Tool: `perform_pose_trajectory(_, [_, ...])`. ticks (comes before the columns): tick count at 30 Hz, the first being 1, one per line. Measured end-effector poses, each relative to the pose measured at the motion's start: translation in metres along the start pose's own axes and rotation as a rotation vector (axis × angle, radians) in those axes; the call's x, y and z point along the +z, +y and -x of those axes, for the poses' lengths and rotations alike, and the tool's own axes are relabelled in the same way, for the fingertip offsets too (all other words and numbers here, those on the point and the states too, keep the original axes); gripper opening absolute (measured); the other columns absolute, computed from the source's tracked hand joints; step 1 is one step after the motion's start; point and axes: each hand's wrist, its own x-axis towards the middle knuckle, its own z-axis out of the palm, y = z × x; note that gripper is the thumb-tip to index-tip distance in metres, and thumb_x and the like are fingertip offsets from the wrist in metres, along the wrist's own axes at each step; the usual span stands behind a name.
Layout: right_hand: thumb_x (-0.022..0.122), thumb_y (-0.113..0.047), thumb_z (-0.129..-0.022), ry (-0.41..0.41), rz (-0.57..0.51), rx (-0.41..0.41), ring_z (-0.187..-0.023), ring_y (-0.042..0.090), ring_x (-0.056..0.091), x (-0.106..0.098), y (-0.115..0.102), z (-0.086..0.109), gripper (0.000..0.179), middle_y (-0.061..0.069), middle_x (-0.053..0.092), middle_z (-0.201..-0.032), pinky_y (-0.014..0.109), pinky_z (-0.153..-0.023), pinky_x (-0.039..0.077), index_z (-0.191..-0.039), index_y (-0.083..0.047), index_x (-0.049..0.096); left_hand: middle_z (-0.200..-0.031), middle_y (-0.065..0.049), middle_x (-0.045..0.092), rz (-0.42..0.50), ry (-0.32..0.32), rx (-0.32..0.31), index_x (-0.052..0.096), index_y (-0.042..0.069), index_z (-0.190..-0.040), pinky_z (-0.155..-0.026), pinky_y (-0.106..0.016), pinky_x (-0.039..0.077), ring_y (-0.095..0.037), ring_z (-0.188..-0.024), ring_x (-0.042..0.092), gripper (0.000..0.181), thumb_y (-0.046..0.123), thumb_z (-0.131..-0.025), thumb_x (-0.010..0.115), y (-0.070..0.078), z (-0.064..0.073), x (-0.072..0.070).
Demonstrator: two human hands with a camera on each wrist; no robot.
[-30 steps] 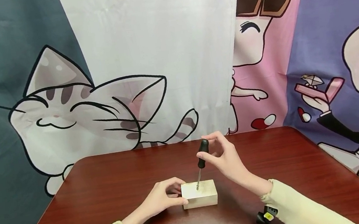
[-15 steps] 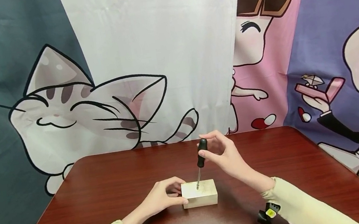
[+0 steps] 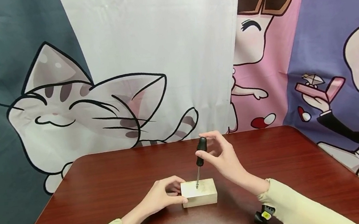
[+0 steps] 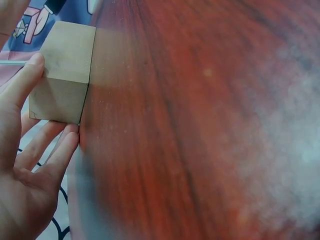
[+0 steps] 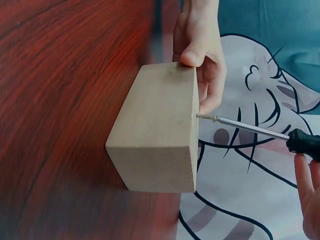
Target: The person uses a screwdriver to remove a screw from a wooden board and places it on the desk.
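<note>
Turning a screw (image 5: pixel 206 117) in the top of a wooden block (image 3: pixel 199 200) is judged to be the step in hand. The block is laid on the table (image 3: pixel 114 180), and its left end is gripped by the left hand (image 3: pixel 161 196), with the thumb placed at the near corner and fingers set against the left end and far side. The black handle of a screwdriver (image 3: pixel 200 161) is pinched between the thumb and fingers of the right hand (image 3: pixel 224 157), above and to the right of the block. The shaft is leaned slightly to the right, and its tip appears to be seated on the screw's head. In the right wrist view, bare thread can be seen above the block, so the screw is not fully sunk; the direction of turning cannot be told. For the next move, the shaft would best be lined up with the screw and pressed lightly through each turn, with the block braced against twisting.
</note>
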Motion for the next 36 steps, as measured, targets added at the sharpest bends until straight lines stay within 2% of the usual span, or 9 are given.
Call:
perform_pose_trajectory(3, [0.075,-0.006,-0.086,0.013,-0.005,0.006,-0.069,0.020,0.068,-0.0005,-0.0013,-0.0007,0.048,0.012,0.066,-0.097,0.028,-0.061,0.058,-0.128,-0.016,0.056,-0.100,-0.002,0.072,0.002,-0.003,-0.002,0.066,0.021,-0.115,-0.087,-0.023,0.058,-0.006,-0.091,0.069,0.044,0.031,-0.077,0.086,-0.0006,-0.0002,-0.0001])
perform_pose_trajectory(10, [0.074,-0.004,-0.087,-0.048,-0.035,-0.008,-0.073,0.016,0.069,-0.0055,-0.0014,-0.0033,0.045,0.014,0.068,-0.093,0.032,-0.064,0.060,-0.127,-0.013,0.057,-0.100,-0.004,0.072,-0.001,-0.003,0.009,0.066,0.018,-0.116,-0.087,-0.025,0.058,-0.007,-0.092,0.069,0.044,0.031,-0.078,0.085,-0.0024,0.0003,-0.0002])
perform_pose_trajectory(13, [0.074,-0.006,-0.088,-0.080,-0.042,-0.013,-0.081,0.015,0.071,-0.0073,-0.0012,-0.0043,0.044,0.013,0.071,-0.099,0.031,-0.071,0.060,-0.128,-0.013,0.058,-0.100,-0.003,0.072,0.000,0.000,0.008,0.066,0.020,-0.116,-0.087,-0.024,0.058,-0.006,-0.092,0.069,0.044,0.031,-0.077,0.085,-0.0019,0.0006,-0.0002])
perform_pose_trajectory(16, [0.070,-0.007,-0.091,-0.124,-0.045,-0.034,-0.096,0.016,0.071,-0.0079,-0.0013,-0.0047,0.045,0.010,0.072,-0.110,0.029,-0.084,0.058,-0.133,-0.015,0.056,-0.100,-0.003,0.072,0.001,0.002,0.006,0.066,0.020,-0.116,-0.087,-0.024,0.058,-0.006,-0.092,0.069,0.045,0.031,-0.077,0.085,-0.0013,0.0006,-0.0004])
perform_pose_trajectory(20, [0.062,-0.003,-0.096,-0.186,-0.096,-0.071,-0.108,0.018,0.069,-0.0059,-0.0034,-0.0046,0.046,0.010,0.069,-0.120,0.030,-0.094,0.056,-0.138,-0.016,0.050,-0.099,-0.002,0.072,0.005,0.000,0.004,0.066,0.020,-0.116,-0.087,-0.024,0.058,-0.007,-0.091,0.069,0.045,0.032,-0.077,0.085,-0.0010,0.0004,-0.0002])
perform_pose_trajectory(24, [0.062,-0.001,-0.095,-0.148,-0.115,-0.067,-0.105,0.022,0.070,-0.0021,-0.0035,-0.0031,0.043,0.015,0.067,-0.121,0.031,-0.088,0.059,-0.134,-0.012,0.047,-0.099,0.000,0.072,0.013,0.001,-0.002,0.066,0.022,-0.116,-0.087,-0.023,0.057,-0.007,-0.091,0.069,0.045,0.032,-0.077,0.085,-0.0014,0.0001,0.0005])
perform_pose_trajectory(28, [0.072,-0.005,-0.089,-0.049,-0.074,-0.007,-0.080,0.019,0.071,0.0002,-0.0029,-0.0016,0.044,0.013,0.065,-0.109,0.029,-0.073,0.060,-0.128,-0.012,0.052,-0.099,0.000,0.072,0.013,0.006,-0.003,0.066,0.022,-0.116,-0.087,-0.023,0.057,-0.006,-0.091,0.069,0.045,0.032,-0.077,0.085,-0.0019,0.0001,0.0010])
perform_pose_trajectory(31, [0.075,-0.004,-0.086,-0.025,-0.073,0.014,-0.067,0.018,0.068,-0.0009,-0.0024,-0.0024,0.045,0.011,0.064,-0.098,0.030,-0.067,0.060,-0.125,-0.012,0.054,-0.099,0.000,0.071,0.009,0.004,-0.006,0.066,0.022,-0.116,-0.087,-0.023,0.057,-0.006,-0.091,0.069,0.045,0.032,-0.077,0.085,-0.0015,0.0003,0.0008])
perform_pose_trajectory(36, [0.075,-0.003,-0.086,-0.042,-0.086,0.009,-0.076,0.012,0.069,-0.0056,-0.0003,-0.0059,0.041,0.007,0.068,-0.092,0.030,-0.068,0.060,-0.122,-0.007,0.055,-0.100,-0.001,0.071,-0.004,0.000,-0.008,0.066,0.022,-0.116,-0.087,-0.024,0.058,-0.006,-0.092,0.069,0.045,0.032,-0.077,0.085,-0.0004,0.0006,-0.0002])
